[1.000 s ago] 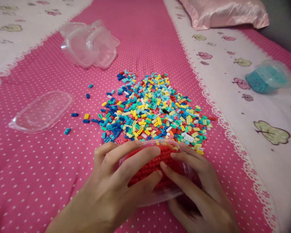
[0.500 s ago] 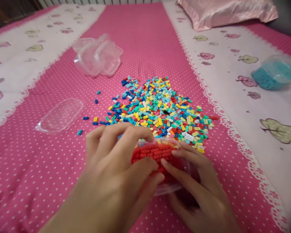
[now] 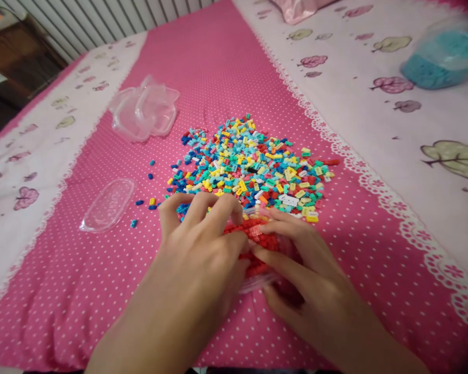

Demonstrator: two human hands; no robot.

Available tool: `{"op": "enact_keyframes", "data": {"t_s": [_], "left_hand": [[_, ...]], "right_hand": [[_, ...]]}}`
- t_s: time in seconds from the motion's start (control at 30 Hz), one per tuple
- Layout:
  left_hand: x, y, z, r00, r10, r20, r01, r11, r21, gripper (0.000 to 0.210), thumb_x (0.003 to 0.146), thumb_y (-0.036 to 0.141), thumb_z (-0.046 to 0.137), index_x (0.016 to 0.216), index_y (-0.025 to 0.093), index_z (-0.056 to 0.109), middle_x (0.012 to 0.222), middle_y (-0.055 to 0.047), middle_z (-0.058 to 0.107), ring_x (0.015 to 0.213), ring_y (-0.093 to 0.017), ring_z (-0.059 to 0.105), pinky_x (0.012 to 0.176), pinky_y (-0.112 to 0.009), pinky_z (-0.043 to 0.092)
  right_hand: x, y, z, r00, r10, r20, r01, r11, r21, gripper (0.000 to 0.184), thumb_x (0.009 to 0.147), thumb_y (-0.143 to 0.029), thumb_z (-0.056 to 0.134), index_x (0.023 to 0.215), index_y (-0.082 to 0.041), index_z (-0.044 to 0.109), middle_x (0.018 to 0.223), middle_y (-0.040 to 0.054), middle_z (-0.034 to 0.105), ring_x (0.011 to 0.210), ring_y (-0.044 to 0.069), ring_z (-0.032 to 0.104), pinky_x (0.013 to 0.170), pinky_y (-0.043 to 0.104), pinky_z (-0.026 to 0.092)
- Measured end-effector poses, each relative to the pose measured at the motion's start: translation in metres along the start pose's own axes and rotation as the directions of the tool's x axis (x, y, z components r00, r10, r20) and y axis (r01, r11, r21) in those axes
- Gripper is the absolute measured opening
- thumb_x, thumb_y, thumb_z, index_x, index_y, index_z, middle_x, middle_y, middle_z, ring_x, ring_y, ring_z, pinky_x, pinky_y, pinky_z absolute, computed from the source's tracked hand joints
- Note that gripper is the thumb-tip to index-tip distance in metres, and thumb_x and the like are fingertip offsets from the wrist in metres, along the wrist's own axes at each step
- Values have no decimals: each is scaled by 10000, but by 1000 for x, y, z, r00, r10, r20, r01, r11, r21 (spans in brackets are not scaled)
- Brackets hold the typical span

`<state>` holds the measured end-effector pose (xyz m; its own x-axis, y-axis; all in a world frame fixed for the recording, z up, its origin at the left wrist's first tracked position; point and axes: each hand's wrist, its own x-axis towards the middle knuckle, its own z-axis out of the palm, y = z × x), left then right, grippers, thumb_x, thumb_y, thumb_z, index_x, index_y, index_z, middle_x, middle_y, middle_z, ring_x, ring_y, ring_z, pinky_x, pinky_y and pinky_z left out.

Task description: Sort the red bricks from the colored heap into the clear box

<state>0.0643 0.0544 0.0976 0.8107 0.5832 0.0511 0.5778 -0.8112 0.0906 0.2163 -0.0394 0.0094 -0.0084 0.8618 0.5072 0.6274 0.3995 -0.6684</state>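
Note:
Between my hands is a clear plastic container full of small red building bricks. My left hand is curled over its left side, with the fingertips at the far rim and the thumb bent in over the bricks. On the right side my right hand grips the container, two fingers across the top and the thumb low against the near side. Both hands hide much of the container. Just beyond it spreads a pile of mixed coloured building bricks, partly covered by my left fingers.
A single clear lid lies flat on the pink dotted bedspread at the left. Several clear lids overlap farther back. A few loose bricks lie left of the pile. A clear container with turquoise contents stands far right.
The view has turned and tilted, so the bed appears slanted. Both hands stay on the container; my left hand has drawn closer to the right one and covers more of the red bricks.

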Motion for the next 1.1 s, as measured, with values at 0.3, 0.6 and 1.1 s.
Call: {"op": "enact_keyframes", "data": {"t_s": [0.3,0.6,1.1], "left_hand": [[1,-5,2,999,8,35,-5,997,-76,87,882,251,697,811,268,743,1107,-41,638,1046,-294,518,963,-554,290],[5,-9,4,998,-17,66,26,991,-130,140,870,272,667,741,247,716,1066,-34,650,1048,-280,527,960,-536,278],[4,-12,3,995,-88,56,98,973,-209,118,799,224,618,727,248,708,1031,-18,639,978,-238,519,888,-452,272]], "right_hand": [[1,0,0,1000,19,-13,-19,1000,-5,328,852,31,561,1131,-99,675,1287,144,596,1407,262,451,1206,465,428],[2,-1,0,1000,13,4,-13,998,-54,344,843,23,561,1139,-103,682,1274,153,608,1399,295,473,1180,496,461],[2,-4,-7,998,52,39,-54,998,36,467,839,-11,591,1287,-139,622,1340,141,568,1439,276,431,1178,481,459]]}}
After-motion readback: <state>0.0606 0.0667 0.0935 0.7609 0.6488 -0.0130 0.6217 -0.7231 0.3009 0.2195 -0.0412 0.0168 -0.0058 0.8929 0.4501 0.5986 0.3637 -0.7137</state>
